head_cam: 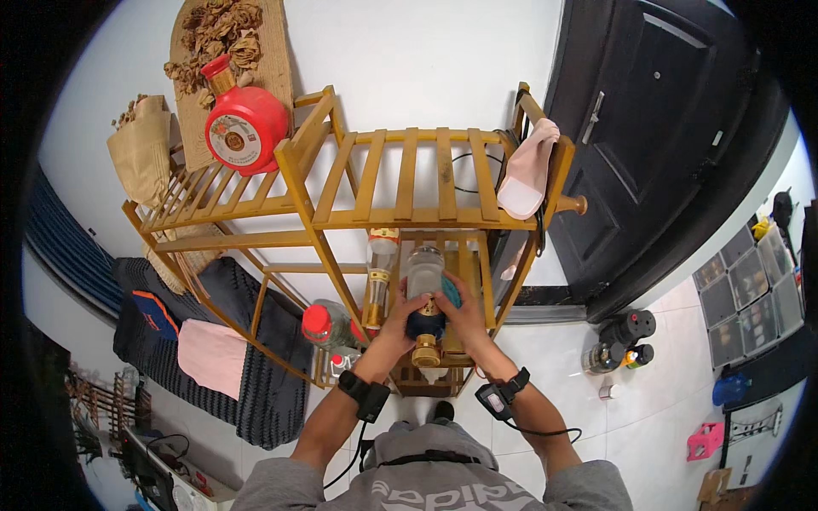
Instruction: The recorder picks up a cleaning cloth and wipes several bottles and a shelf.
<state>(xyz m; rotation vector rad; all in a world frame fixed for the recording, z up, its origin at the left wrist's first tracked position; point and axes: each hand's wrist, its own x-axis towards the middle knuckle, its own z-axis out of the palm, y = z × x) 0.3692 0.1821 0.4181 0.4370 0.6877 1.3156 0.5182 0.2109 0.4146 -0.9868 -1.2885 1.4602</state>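
A glass bottle (pixel 424 274) with a dark blue neck and a gold cap is held between both hands, its cap end towards my body. My left hand (pixel 401 319) grips its left side, and my right hand (pixel 465 316) grips its right side. Part of a teal cloth (pixel 451 291) shows by the right fingers. Just left of the hands, a clear bottle with gold bands (pixel 379 274) stands on the lower shelf of a slatted wooden rack (pixel 409 220). A pink cloth (pixel 529 169) hangs over the rack's upper right end.
A red round bottle (pixel 246 137) and dried flowers in paper (pixel 142 150) stand on the upper left shelf. Red-lidded jars (pixel 326 326) sit low at the left. Dark-lidded containers (pixel 604 356) are on the floor at the right, near a black door (pixel 645 121).
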